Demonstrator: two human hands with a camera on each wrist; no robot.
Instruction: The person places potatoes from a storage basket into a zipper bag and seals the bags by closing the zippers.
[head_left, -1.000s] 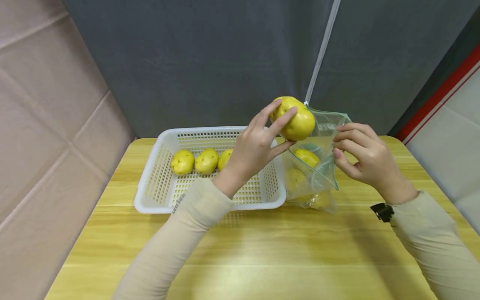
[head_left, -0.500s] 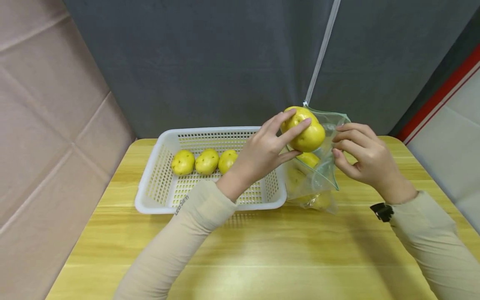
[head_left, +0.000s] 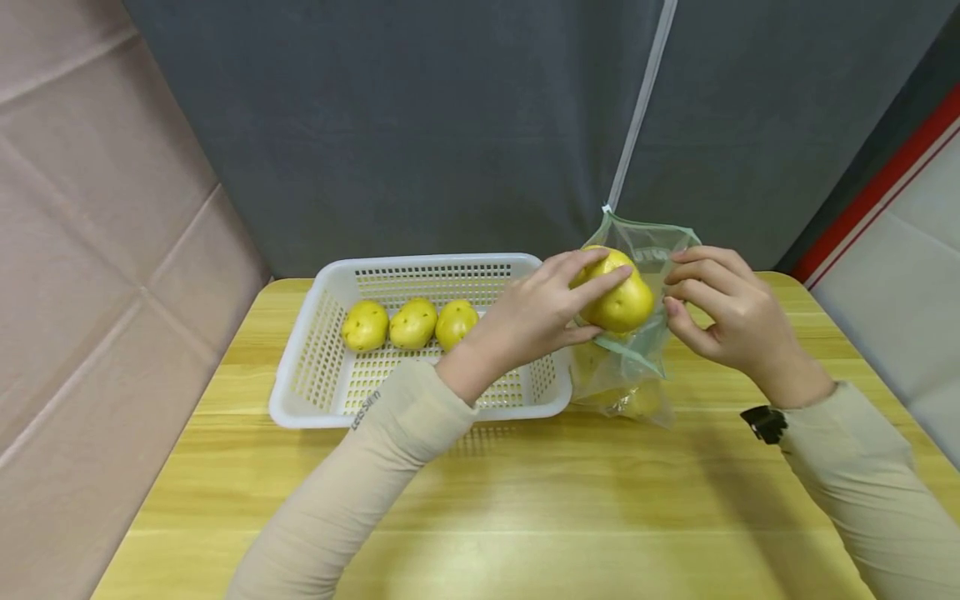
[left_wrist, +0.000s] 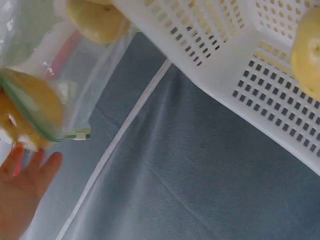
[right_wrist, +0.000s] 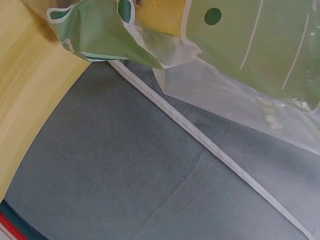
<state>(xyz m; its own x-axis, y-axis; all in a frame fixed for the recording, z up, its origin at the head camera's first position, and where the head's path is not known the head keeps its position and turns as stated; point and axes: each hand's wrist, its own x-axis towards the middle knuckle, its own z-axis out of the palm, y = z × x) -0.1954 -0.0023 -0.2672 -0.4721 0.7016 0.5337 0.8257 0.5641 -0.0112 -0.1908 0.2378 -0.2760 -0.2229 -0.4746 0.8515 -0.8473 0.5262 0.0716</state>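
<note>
Lower now, 1 potato (head_left: 621,302) gripped by the left hand (head_left: 536,310) dips into the zip bag (head_left: 641,348) the right hand (head_left: 723,307) pinches; it seems nearly bagged.

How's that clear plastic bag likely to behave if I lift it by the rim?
The bag looks floppy: its see-through wall creases and its rim bends. It will probably hang bottom-heavy, since potatoes show low inside. It could spill if tipped, as its mouth is open.

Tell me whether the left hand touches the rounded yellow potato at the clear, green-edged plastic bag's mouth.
Touching. The head view shows the left hand gripping that yellow potato, two fingers lying across its surface.
</note>
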